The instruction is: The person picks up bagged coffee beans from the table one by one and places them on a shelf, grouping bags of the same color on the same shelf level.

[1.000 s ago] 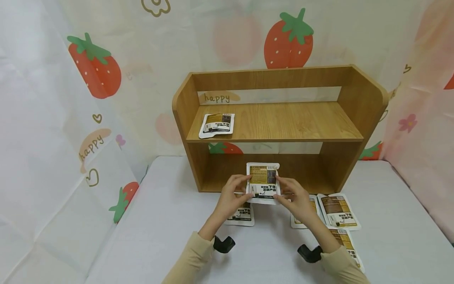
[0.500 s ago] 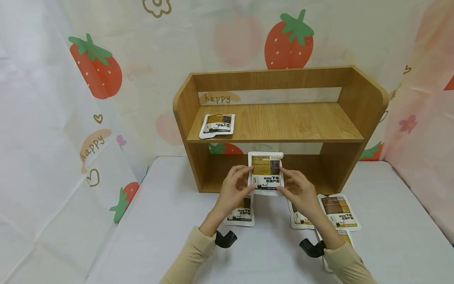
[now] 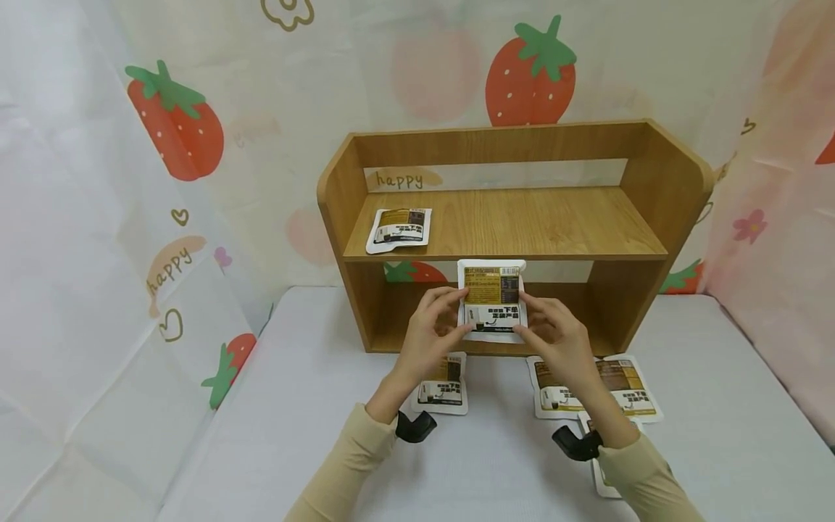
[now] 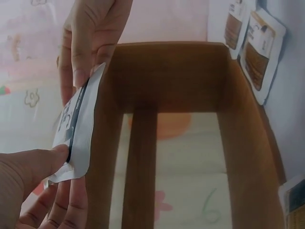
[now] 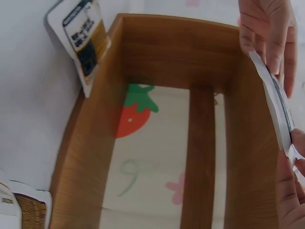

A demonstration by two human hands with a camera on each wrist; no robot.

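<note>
Head view shows our left hand (image 3: 427, 330) and right hand (image 3: 554, 337) pinching the side edges of a flat white foil sachet with a brown and black label (image 3: 492, 300), upright and off the worktop, in front of the lower opening of the two-tier wooden shelf rack (image 3: 672, 181), just under its upper board. In the left wrist view our thumb and fingers (image 4: 33, 164) close on the sachet's thin edge.

We judge the grip light: only fingertips hold a slick pouch, so it could slip or buckle, and its top edge could catch the front lip of the upper board, which it sits just beside.

A matching sachet (image 3: 399, 230) lies on the upper board at 10 o'clock from the held one. More lie on the pale grey worktop (image 3: 717, 406): one (image 3: 443, 388) at 7 o'clock, two overlapping (image 3: 629, 395) at 4 o'clock. White cloth printed with strawberries (image 3: 531, 72) hangs behind and at both sides.
</note>
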